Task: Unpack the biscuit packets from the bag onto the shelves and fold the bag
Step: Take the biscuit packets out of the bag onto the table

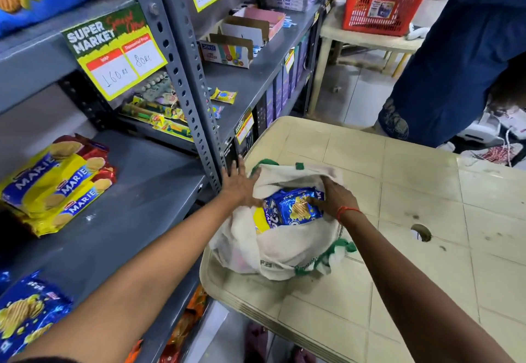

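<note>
A white cloth bag (287,246) with green trim sits open on the corner of a cream plastic table (398,192). Blue biscuit packets (296,206) and a yellow packet (260,220) show inside its mouth. My left hand (240,182) lies flat with fingers spread on the bag's left rim, holding it open. My right hand (333,195) reaches into the bag and its fingers close on the top blue packet. On the grey shelf (136,192) to the left lie yellow Marie packets (57,183) and a blue biscuit packet (28,311) at the front.
A perforated grey shelf upright (196,112) stands just left of the bag. Price signs (113,49) hang from the upper shelves, where cardboard boxes (236,41) sit. A person in blue (455,49) stands at the far right beside a red basket (381,1).
</note>
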